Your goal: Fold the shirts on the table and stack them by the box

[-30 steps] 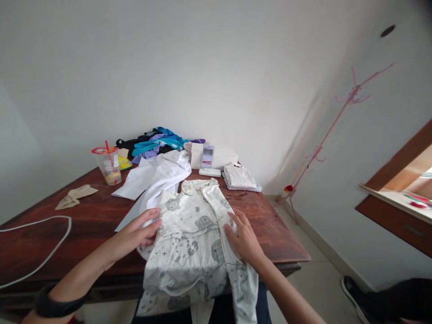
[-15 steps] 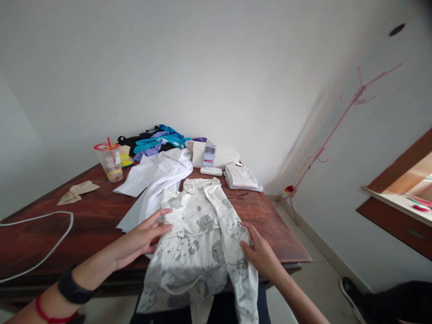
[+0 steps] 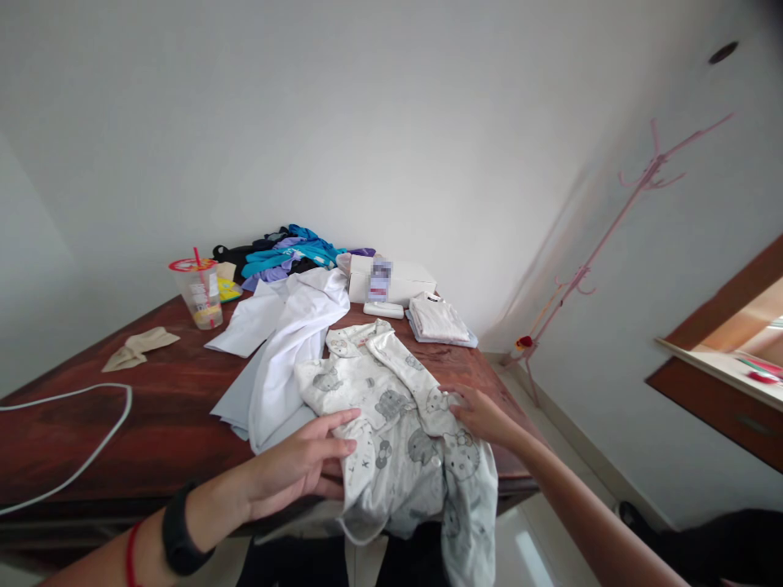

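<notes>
A white long-sleeved shirt (image 3: 391, 403) with grey cartoon prints lies in front of me, its lower part hanging over the table's near edge. At the shirt's left side, my left hand (image 3: 306, 461) grips the fabric, some fingers on top and others lower down, partly hidden. My right hand (image 3: 489, 416) has its fingers closed on the sleeve laid along the right side. Just left of the collar, a plain white garment (image 3: 294, 326) lies loosely spread over pale sheet-like pieces.
Folded clothes (image 3: 437, 318) are stacked at the table's back right, beside a white box (image 3: 400, 281). A heap of blue and dark clothes (image 3: 294, 253) lies against the wall. A plastic cup (image 3: 201, 297), a beige cloth (image 3: 140, 346) and a white cable (image 3: 126, 416) are leftward.
The shirt's left side and lower part have shifted right and bunched up. My left hand has moved right with the fabric, and my right hand has moved slightly right.
</notes>
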`<action>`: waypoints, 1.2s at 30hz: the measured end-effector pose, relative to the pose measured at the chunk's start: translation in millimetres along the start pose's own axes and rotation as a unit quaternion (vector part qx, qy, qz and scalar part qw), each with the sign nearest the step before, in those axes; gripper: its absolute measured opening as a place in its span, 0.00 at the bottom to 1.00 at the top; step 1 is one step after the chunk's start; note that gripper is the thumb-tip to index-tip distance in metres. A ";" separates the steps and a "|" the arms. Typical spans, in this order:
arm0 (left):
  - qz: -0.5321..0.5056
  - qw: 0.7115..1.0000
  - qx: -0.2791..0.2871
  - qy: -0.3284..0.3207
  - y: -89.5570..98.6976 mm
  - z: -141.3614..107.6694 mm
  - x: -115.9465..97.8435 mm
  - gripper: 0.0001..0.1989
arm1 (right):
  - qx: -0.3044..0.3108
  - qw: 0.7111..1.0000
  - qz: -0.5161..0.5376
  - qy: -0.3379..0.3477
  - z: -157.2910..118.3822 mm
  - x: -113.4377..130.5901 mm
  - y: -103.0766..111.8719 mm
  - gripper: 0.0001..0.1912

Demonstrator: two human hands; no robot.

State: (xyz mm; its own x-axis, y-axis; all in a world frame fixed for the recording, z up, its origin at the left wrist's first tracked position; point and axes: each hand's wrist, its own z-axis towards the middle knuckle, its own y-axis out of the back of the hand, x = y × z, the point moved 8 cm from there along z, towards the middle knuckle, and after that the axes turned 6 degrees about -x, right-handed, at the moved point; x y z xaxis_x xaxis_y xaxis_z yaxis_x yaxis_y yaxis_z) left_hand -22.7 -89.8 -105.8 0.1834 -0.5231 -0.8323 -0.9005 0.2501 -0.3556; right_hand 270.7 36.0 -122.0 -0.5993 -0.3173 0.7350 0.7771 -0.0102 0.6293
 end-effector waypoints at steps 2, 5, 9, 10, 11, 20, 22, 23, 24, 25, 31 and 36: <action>0.040 0.999 -0.007 -0.018 4.5 -0.6 1.5 0.46 | -0.003 1.000 0.002 0.002 -2.9 -2.1 -2.0 0.23; 0.134 0.989 0.002 -0.056 21.4 -4.3 7.8 0.43 | 0.000 1.000 -0.002 -0.014 -19.6 -10.3 -1.8 0.25; 0.276 0.954 0.067 -0.094 32.2 -13.7 24.2 0.42 | 0.060 0.996 0.023 -0.062 -49.9 -21.1 0.7 0.31; 0.288 0.951 0.067 -0.091 33.1 -14.8 27.1 0.42 | 0.080 0.994 0.036 -0.058 -56.0 -19.7 0.7 0.33; 0.283 0.953 0.060 -0.089 32.8 -15.2 28.2 0.41 | 0.097 0.993 0.050 -0.049 -60.7 -17.2 0.7 0.34; 0.060 0.997 0.046 -0.033 -0.1 -13.9 26.9 0.40 | 0.018 0.999 -0.025 -0.039 -20.9 -30.4 41.9 0.25; 0.079 0.993 0.085 -0.035 -8.8 -16.9 30.4 0.41 | 0.007 0.999 -0.046 -0.021 -0.6 -32.3 55.2 0.24; 0.120 0.987 0.093 -0.044 -10.6 -18.2 31.1 0.42 | 0.006 0.998 -0.057 -0.011 8.2 -33.0 59.6 0.24; 0.179 0.978 0.086 -0.056 -9.9 -19.1 30.1 0.42 | 0.010 0.998 -0.067 -0.004 15.2 -34.1 61.9 0.25; 0.251 0.963 0.062 -0.073 -6.4 -19.3 26.1 0.41 | 0.019 0.997 -0.075 0.001 19.9 -35.8 61.7 0.25; 0.532 0.794 -0.156 -0.249 28.3 2.8 -70.5 0.22 | 0.050 0.990 -0.129 -0.026 7.1 -61.9 43.3 0.24; 0.599 0.707 -0.200 -0.318 45.2 106.0 -150.8 0.29 | -0.011 0.963 -0.248 -0.101 -14.4 -81.2 54.0 0.26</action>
State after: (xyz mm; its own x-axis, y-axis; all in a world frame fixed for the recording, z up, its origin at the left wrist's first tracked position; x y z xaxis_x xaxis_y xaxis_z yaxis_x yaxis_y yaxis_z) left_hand -49.2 86.7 -41.4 -0.7806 0.3722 -0.5021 -0.5753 -0.1140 0.8100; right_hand 364.2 47.6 -151.4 -0.9216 -0.0776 0.3803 0.3876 -0.1340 0.9120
